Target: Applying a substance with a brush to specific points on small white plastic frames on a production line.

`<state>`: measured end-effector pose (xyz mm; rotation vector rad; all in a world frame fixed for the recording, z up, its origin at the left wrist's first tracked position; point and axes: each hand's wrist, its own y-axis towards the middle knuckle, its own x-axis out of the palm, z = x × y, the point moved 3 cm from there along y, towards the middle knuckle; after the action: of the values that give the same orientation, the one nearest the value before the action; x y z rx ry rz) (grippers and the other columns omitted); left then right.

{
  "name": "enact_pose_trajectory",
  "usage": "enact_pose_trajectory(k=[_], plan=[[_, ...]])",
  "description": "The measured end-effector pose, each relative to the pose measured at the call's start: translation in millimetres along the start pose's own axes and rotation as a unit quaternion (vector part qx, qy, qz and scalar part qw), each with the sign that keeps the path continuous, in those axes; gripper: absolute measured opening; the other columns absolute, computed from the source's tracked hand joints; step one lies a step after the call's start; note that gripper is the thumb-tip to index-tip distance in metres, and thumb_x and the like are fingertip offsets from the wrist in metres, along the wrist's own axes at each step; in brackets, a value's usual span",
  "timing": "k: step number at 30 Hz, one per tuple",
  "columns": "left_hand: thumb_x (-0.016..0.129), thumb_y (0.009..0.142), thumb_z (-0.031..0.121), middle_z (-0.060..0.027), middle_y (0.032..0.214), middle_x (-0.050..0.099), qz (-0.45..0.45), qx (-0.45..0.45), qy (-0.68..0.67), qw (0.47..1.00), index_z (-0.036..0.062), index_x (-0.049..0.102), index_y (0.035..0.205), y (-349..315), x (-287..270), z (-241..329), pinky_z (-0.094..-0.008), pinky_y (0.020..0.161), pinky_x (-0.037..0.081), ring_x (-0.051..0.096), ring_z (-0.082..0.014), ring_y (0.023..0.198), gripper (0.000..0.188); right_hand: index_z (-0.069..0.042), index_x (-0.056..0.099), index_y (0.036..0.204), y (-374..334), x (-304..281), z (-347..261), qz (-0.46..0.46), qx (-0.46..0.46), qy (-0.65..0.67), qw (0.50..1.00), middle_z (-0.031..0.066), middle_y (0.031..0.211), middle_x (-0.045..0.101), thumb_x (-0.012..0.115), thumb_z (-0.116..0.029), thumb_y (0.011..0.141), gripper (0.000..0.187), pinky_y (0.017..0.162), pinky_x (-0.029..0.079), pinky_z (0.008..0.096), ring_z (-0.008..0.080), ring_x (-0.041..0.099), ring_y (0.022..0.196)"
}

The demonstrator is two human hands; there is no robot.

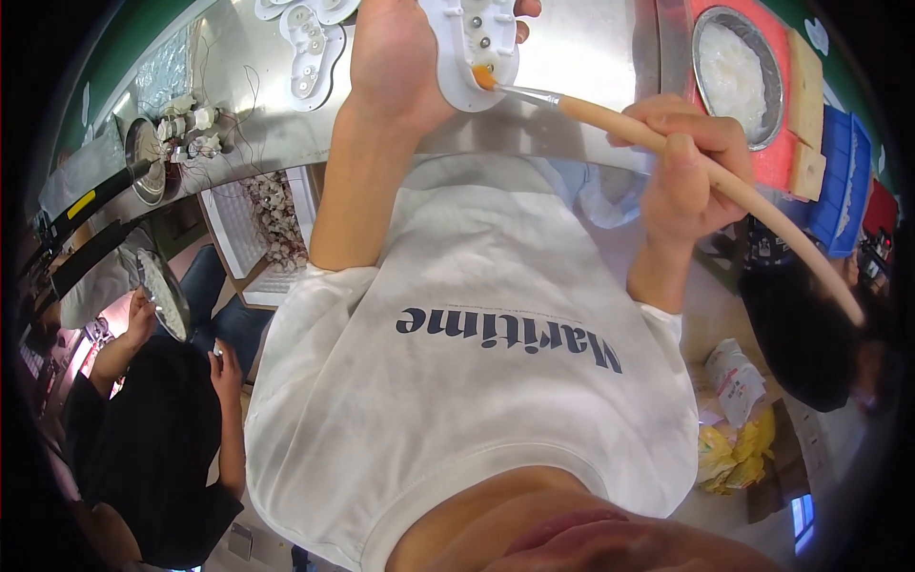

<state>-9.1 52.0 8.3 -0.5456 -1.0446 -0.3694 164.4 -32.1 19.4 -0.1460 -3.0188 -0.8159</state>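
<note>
At the top middle, my left hand (393, 62) is wrapped round a white plastic housing (457, 88) with a rounded end, holding it above the metal bench. Small round metal parts sit in a row along the housing's recessed middle. My right hand (688, 170) pinches a paintbrush (615, 122) with a long, pale wooden handle and a metal ferrule. Its orange bristles (484, 76) rest on the housing near the rounded end. The housing's far end is cut off by the top of the picture.
More white housings (313, 57) lie left on the metal bench (581, 67). At right, a metal bowl (700, 71) of whitish paste stands on a red surface, beside a blue bin (839, 172). Wired parts (186, 124) lie far left. A co-worker (152, 448) in black sits lower left.
</note>
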Motion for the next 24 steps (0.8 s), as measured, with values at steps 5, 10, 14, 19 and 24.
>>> enact_pose_trajectory(k=[5,10,14,19,24], plan=[[0.032,0.095,0.036,-0.0177,0.095,0.063,-0.062,-0.046,-0.018,0.997,-0.0013,0.05,0.121,5,4,-6,-0.0313,0.068,0.053,0.063,-0.0215,0.079,0.049,0.007,0.051,0.079,10,-7,-19,-0.047,0.006,-0.108,0.993,0.0225,0.064,0.06,0.053,-0.011,0.086,0.02,0.051,0.047,0.0313,0.0248,0.059,0.055],[0.031,0.095,0.037,-0.0182,0.097,0.063,-0.007,-0.041,-0.025,0.999,-0.001,0.05,0.122,3,3,-8,-0.0317,0.068,0.053,0.063,-0.0217,0.08,0.05,0.007,0.051,0.081,6,-3,-2,-0.022,0.011,-0.009,1.0,0.0228,0.065,0.059,0.05,-0.01,0.087,0.019,0.051,0.049,0.0332,0.0282,0.06,0.055],[0.03,0.095,0.038,-0.0201,0.1,0.062,-0.012,-0.05,-0.057,0.997,-0.0008,0.048,0.123,6,6,-12,-0.0321,0.068,0.052,0.062,-0.0235,0.081,0.051,0.007,0.05,0.086,3,-1,4,0.052,0.0,-0.01,0.999,0.0239,0.066,0.059,0.047,-0.009,0.087,0.017,0.051,0.052,0.0375,0.0323,0.061,0.056],[0.029,0.094,0.038,-0.0204,0.1,0.061,-0.018,-0.076,-0.084,0.993,-0.0009,0.048,0.123,5,9,-19,-0.0348,0.069,0.052,0.061,-0.0254,0.082,0.052,0.006,0.048,0.09,21,1,4,0.075,-0.09,-0.015,0.993,0.0207,0.072,0.064,0.052,-0.003,0.088,0.01,0.049,0.047,0.0257,0.0185,0.061,0.056],[0.029,0.094,0.038,-0.0218,0.1,0.06,-0.017,-0.064,-0.091,0.994,-0.0017,0.048,0.123,8,7,-10,-0.0361,0.071,0.052,0.061,-0.0264,0.082,0.052,0.006,0.048,0.085,12,5,-5,0.048,-0.063,-0.075,0.994,0.0239,0.066,0.058,0.049,-0.011,0.086,0.017,0.049,0.05,0.0344,0.0295,0.06,0.055]])
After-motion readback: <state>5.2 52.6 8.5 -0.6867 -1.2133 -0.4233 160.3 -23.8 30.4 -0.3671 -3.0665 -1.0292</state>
